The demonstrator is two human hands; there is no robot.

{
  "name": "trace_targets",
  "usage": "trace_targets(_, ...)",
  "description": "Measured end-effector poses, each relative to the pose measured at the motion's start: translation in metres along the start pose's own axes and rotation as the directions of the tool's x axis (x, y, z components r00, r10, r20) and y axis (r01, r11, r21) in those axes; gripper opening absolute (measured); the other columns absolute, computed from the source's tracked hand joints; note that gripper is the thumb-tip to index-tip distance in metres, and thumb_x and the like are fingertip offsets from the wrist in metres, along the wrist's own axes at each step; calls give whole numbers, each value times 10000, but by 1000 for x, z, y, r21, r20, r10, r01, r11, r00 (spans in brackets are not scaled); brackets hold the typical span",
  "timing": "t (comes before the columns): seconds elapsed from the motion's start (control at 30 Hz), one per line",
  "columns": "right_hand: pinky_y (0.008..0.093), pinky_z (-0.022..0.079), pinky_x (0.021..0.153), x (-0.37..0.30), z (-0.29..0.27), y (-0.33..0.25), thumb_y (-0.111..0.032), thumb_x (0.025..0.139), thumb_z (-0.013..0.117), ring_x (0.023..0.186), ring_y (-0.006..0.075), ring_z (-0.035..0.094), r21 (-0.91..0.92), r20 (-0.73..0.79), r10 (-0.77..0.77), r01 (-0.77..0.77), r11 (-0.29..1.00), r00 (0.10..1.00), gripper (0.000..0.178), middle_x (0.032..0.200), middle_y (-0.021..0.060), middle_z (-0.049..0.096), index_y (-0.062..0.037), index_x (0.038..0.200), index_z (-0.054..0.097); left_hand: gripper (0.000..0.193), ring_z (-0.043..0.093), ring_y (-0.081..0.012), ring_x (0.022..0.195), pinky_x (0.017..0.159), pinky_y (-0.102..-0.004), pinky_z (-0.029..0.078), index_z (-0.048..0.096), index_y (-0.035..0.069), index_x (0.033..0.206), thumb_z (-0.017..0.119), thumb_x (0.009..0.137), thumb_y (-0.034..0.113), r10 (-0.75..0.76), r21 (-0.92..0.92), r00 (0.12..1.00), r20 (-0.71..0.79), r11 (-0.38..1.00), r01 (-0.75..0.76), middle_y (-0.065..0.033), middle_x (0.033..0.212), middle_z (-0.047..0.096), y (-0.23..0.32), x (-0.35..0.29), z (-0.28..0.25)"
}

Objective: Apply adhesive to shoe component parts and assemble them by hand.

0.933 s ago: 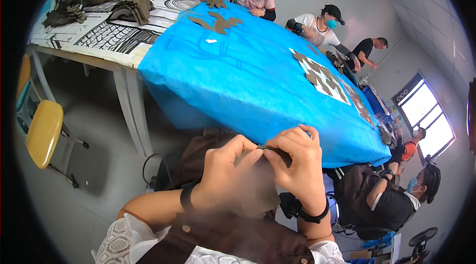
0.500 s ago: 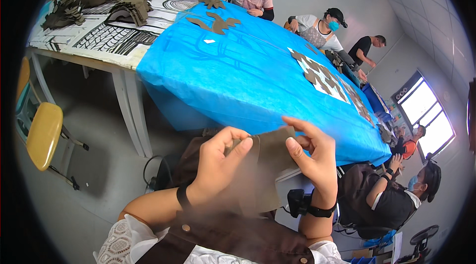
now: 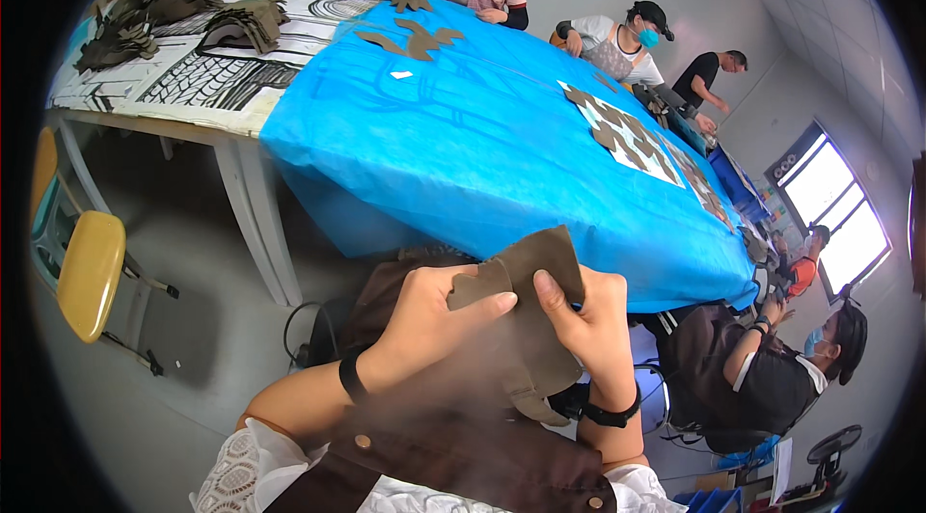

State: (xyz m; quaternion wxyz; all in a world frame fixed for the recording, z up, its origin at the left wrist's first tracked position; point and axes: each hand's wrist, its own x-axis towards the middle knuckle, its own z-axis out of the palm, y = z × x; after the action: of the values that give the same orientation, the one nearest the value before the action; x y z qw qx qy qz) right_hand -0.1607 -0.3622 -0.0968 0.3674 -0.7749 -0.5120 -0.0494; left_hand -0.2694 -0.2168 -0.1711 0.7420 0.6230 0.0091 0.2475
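Observation:
Between my two hands, above my lap and in front of the table's near edge, is a brown-grey fabric piece (image 3: 540, 267) with a seam across it. My left hand (image 3: 434, 315) pinches its left side, thumb on top and fingers behind. The right hand (image 3: 584, 315) grips it from the other side, its thumb pressed on the face of the cloth. From there the piece hangs down toward my right wrist, where its lower end shows another seam. The fingers behind the fabric are partly hidden.
A table with a blue cover (image 3: 415, 166) carries brown cut-out pieces (image 3: 420, 39) and a white sheet (image 3: 627, 142) with similar shapes. Stacks of brown pieces (image 3: 246, 26) lie at the far left. A yellow chair (image 3: 92, 277) stands left. Several people sit or stand around the table.
The fabric piece has been turned and tilted, its upper corner now pointing up. My right hand has shifted a little lower, and its thumb now lies on the cloth.

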Motion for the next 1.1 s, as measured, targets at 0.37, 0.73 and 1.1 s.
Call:
trace_targets(0.37,429,449,529,1,0,-12,-185,909,641,605,414,572,-156,26,-77,80,985,997,159,657,195,581,-27,926,657,290,643,-90,687,623,-276,508,679,-41,1016,669,928,235,45,133,998,48,990,-51,-77,763,712,2,-1,-4)
trace_targets(0.73,415,450,513,-2,2,-10,-222,906,644,578,391,576,-173,-75,-115,101,980,990,164,640,166,588,-59,898,662,309,657,-131,652,610,-302,506,689,-45,948,678,910,261,18,158,994,111,987,-35,-94,732,705,-4,-2,-1)
trace_targets(1.1,402,446,520,-4,1,-8,-240,857,705,568,392,567,-109,12,27,-26,994,1000,209,626,173,571,-38,893,672,289,657,-161,612,566,-313,503,681,-13,841,674,915,266,132,270,989,63,952,-145,-87,707,681,-6,-9,-2)
